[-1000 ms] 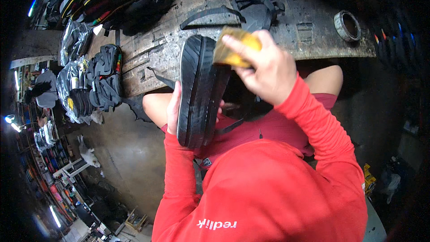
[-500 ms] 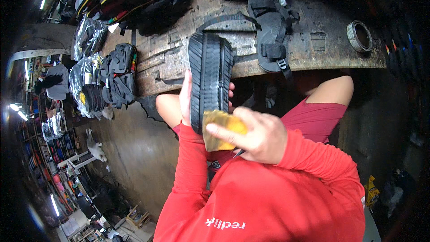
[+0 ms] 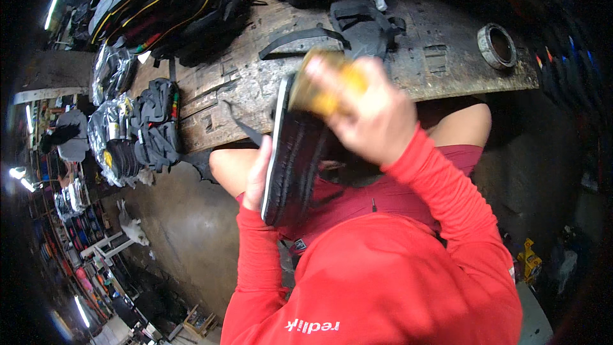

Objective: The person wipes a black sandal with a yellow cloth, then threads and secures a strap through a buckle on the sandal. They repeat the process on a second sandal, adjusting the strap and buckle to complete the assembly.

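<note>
Yellow pad point(image 3: 313, 96) in right hand's point(image 3: 383, 112) grip, at 12 o'clock end of sandal point(image 3: 295, 160) (blurred, contact unclear). Left hand point(image 3: 257, 182) grasps sandal, mid-view. Probably mid-rub, unfinished; spare sandal point(image 3: 357, 22) lies at 1 o'clock, on bench point(image 3: 440, 38).

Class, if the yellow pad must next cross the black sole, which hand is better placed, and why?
Probably the right hand: it holds the yellow pad at the far end of the black sole, while the left hand holds its left edge.
</note>
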Motion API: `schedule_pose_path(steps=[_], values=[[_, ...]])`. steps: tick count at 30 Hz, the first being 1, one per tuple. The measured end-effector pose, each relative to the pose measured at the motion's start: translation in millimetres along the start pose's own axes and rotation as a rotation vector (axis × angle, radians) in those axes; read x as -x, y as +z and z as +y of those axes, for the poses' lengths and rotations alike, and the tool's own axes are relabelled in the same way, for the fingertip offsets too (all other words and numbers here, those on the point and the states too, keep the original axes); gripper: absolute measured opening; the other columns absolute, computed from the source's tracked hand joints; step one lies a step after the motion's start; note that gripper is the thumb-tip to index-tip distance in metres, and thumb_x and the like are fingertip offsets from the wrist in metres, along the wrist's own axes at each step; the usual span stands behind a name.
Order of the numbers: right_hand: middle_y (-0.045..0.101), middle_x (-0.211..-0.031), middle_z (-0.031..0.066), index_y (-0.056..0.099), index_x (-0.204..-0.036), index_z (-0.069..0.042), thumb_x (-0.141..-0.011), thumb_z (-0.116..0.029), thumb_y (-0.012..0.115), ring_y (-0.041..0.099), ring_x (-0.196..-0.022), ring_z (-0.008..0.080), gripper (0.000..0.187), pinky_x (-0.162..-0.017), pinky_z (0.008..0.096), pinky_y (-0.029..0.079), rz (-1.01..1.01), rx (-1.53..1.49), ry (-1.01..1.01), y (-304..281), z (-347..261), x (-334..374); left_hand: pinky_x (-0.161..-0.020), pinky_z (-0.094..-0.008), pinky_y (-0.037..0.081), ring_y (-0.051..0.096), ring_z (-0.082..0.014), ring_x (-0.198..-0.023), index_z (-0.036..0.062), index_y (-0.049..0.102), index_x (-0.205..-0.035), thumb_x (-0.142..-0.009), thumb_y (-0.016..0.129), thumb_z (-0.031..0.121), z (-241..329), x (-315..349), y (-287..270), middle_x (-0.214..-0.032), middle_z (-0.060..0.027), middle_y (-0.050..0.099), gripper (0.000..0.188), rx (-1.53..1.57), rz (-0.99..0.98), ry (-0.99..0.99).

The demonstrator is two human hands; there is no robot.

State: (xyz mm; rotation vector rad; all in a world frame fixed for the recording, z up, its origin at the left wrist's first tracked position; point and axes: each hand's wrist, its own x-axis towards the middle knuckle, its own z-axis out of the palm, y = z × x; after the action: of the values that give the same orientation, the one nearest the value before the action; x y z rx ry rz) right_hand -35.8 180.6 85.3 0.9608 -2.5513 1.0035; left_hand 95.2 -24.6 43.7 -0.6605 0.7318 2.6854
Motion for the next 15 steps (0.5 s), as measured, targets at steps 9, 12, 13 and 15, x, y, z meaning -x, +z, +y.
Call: schedule_pose_path(steps=[9,12,13,15], values=[[0.062,-0.106,0.0155,0.051,-0.144,-0.032,-0.081,-0.047,0.076,0.067,-0.088,0.0341,0.069,-0.076,0.0441,0.056,0.238,0.375,0.292,-49.9,158.2,10.3,-0.077,-0.0472,0.046,0.058,-0.0424,-0.088,0.0040,0.068,-0.109,-0.093,0.065,0.041,76.7,-72.3,-6.8,-0.089,-0.0273,0.061,0.040,-1.962,0.641,0.705],[0.057,-0.115,0.0189,0.044,-0.147,-0.039,-0.082,-0.057,0.070,0.067,-0.093,0.0419,0.072,-0.075,0.0488,0.057,-0.091,0.513,0.532,-36.9,179.3,11.4,-0.091,-0.0492,0.047,0.057,-0.0457,-0.105,0.0045,0.065,-0.122,-0.089,0.068,0.041,46.7,-79.8,0.1,-0.115,-0.0323,0.060,0.049,-2.172,0.815,0.879],[0.054,-0.123,0.0211,0.040,-0.148,-0.041,-0.080,-0.059,0.071,0.067,-0.094,0.0454,0.077,-0.075,0.0507,0.057,-0.074,0.491,0.529,-33.5,183.4,12.9,-0.100,-0.0503,0.044,0.053,-0.0462,-0.114,0.0050,0.065,-0.124,-0.089,0.069,0.038,35.8,-75.7,4.1,-0.129,-0.0318,0.055,0.048,-2.204,0.834,0.935],[0.052,-0.127,0.0220,0.038,-0.149,-0.041,-0.078,-0.060,0.072,0.067,-0.093,0.0457,0.081,-0.075,0.0507,0.057,-0.002,0.526,0.424,-32.6,186.3,19.4,-0.101,-0.0505,0.042,0.052,-0.0426,-0.116,0.0032,0.066,-0.120,-0.088,0.070,0.024,11.0,-64.7,12.8,-0.125,-0.0261,0.057,0.038,-2.136,0.749,1.182]])
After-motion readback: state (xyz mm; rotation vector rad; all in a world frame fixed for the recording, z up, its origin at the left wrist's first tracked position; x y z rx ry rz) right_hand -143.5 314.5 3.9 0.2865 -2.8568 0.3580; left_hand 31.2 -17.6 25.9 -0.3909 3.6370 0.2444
